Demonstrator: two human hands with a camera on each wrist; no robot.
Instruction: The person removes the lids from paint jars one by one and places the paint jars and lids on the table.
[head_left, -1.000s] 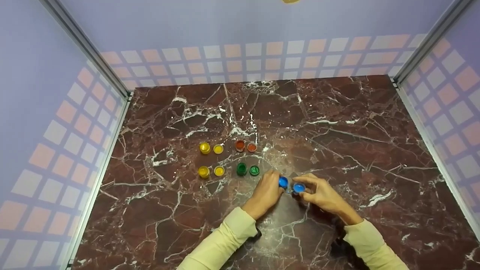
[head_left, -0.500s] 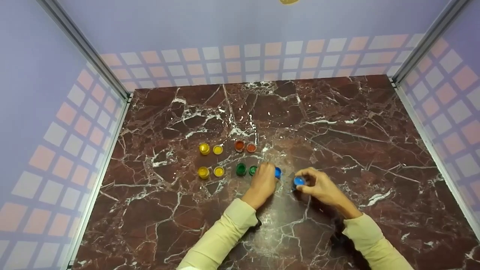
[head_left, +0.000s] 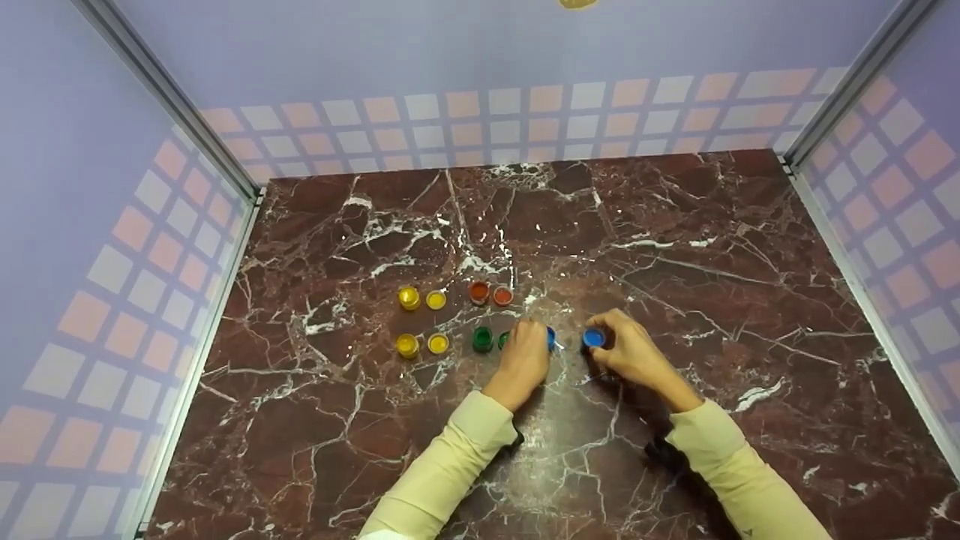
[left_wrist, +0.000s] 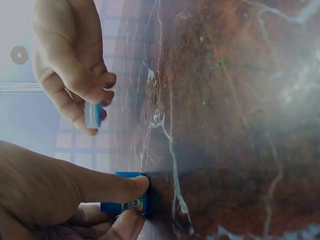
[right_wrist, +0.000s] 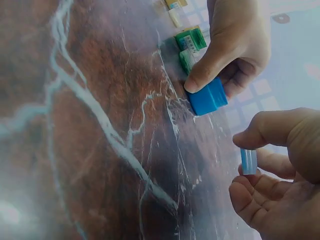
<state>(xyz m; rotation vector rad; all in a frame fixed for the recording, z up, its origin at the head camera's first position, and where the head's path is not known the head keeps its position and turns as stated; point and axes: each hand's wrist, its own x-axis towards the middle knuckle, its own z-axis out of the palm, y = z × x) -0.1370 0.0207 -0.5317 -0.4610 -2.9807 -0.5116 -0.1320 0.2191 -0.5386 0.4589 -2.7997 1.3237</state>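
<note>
Meanwhile, on the dark red marble desk, your left hand gripped a small blue pot, fingers curled round its sides. The left wrist view showed the pot standing on the desk with its base on the marble, a printed label on its wall. The right wrist view showed the same pot pinched between your thumb and fingers, just beside the green pair.

Your right hand pinched the blue lid between thumb and fingers. The lid was apart from the pot, a short way to its right. From the left wrist, the lid appeared held on edge; whether it touched the marble could not be told.

Left of your left hand stood a green pot, with a green lid just beside it, half hidden behind your fingers. Behind those sat an orange pot and an orange lid, touching or nearly so. Further left were two yellow pairs: a back yellow pot with its lid, and a front yellow pot with its lid. The pairs formed two rows, well apart from the desk's edges.

Both your pale yellow sleeves reached in from the near edge. Lilac walls with a pink and white square pattern closed the desk in on three sides.
</note>
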